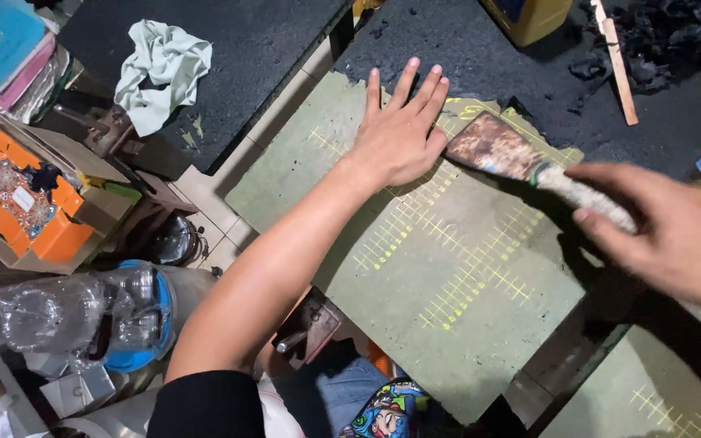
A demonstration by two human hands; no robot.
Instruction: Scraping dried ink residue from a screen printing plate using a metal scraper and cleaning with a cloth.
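Scraper work on a green gridded sheet.
Far left of the left hand (399,134): orange cartons (22,199) in an open cardboard box, then a crumpled pale cloth (160,69) on black matting. The left hand lies flat, fingers spread, on the matte green sheet (448,324) with yellow grid marks. Just right, the right hand (667,231) grips the wrapped handle of a rusty flat-bladed scraper (492,146), its blade on the sheet.

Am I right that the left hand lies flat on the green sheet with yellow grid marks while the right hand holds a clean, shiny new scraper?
Not quite. In the head view the wide metal scraper in the right hand is rusty and stained, not shiny. The left hand does lie flat on the green yellow-gridded sheet.
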